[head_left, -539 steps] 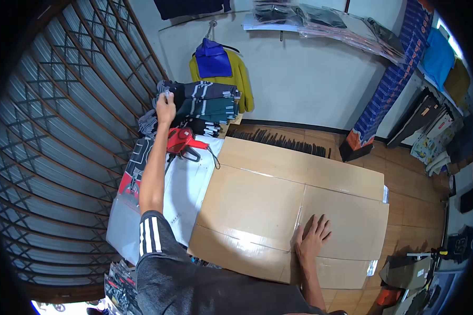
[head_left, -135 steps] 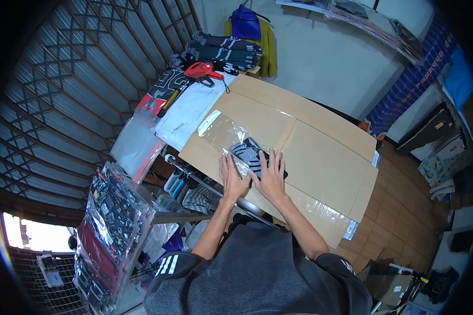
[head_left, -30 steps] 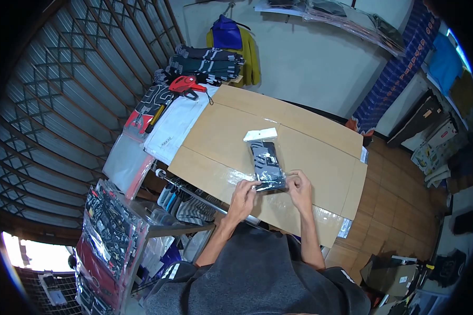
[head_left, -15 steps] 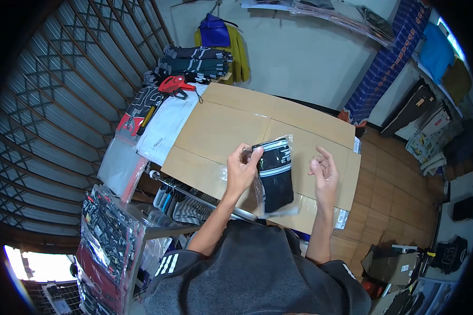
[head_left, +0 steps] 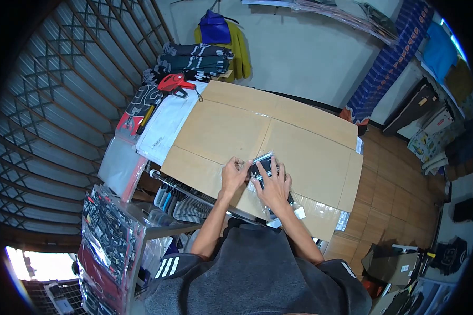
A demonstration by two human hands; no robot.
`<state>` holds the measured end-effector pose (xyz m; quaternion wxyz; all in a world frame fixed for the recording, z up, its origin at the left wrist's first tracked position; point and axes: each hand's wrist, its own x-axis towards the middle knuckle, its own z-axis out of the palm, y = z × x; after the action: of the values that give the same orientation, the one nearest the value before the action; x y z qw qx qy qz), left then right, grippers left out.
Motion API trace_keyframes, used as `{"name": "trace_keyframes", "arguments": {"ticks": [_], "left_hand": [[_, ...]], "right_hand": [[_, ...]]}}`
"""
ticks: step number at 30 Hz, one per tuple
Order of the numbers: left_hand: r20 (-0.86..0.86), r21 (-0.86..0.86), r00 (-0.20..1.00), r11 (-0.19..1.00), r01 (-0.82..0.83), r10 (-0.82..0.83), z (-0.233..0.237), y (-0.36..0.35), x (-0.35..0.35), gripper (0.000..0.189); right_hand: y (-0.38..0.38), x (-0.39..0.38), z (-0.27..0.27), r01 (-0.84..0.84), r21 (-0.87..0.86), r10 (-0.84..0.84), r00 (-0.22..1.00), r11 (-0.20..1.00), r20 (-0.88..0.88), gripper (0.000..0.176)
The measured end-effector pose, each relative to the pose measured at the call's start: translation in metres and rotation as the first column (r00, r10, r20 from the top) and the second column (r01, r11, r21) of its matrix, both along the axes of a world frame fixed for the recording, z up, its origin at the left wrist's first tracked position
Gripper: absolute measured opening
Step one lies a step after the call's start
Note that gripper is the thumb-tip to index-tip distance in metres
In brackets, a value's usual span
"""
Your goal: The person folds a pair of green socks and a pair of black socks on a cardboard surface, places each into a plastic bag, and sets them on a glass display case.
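Note:
A folded black garment with white-and-blue stripes (head_left: 261, 164) sits in a clear plastic bag on the cardboard sheet (head_left: 226, 126), close to its front edge. My left hand (head_left: 235, 177) has its fingers curled at the bag's left edge, pinching it. Across the top of the package lies my right hand (head_left: 273, 188), fingers spread and pressed flat. Much of the garment is hidden under that hand. The bag's loose lower end, with a small white patch (head_left: 299, 212), shows beside my right wrist.
A red label gun (head_left: 174, 82) and a yellow-handled cutter (head_left: 146, 119) lie to the left. Folded clothes (head_left: 194, 63) are stacked behind them. Below the cardboard's front-left edge, garments hang on a rail (head_left: 178, 186). Bagged clothes (head_left: 110, 231) stand at lower left.
The packaged garment has gone from being held up in my left hand to lying on the cardboard. My right hand has moved left and down onto it.

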<state>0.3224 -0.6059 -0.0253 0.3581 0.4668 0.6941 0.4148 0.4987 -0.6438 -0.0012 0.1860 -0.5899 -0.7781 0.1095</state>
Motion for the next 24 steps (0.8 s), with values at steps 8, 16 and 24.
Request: {"name": "trace_keyframes", "arguments": {"ticks": [8,16,24], "left_hand": [[-0.237,0.069,0.967,0.994,-0.084,0.098,0.026,-0.005,-0.023,0.046],[-0.181,0.138,0.983,0.990,0.000,0.025,0.018,-0.004,-0.013,0.032],[-0.255,0.145,0.963,0.981,0.125,-0.085,0.022,0.002,-0.003,0.025]], "right_hand": [[0.001,-0.003,0.003,0.006,-0.046,-0.002,0.997,0.999,0.083,0.064],[0.003,-0.004,-0.001,0.004,-0.065,0.003,0.994,0.998,0.108,0.064],[0.004,-0.004,-0.001,0.003,-0.087,0.008,0.992,0.996,0.124,0.065]]}}
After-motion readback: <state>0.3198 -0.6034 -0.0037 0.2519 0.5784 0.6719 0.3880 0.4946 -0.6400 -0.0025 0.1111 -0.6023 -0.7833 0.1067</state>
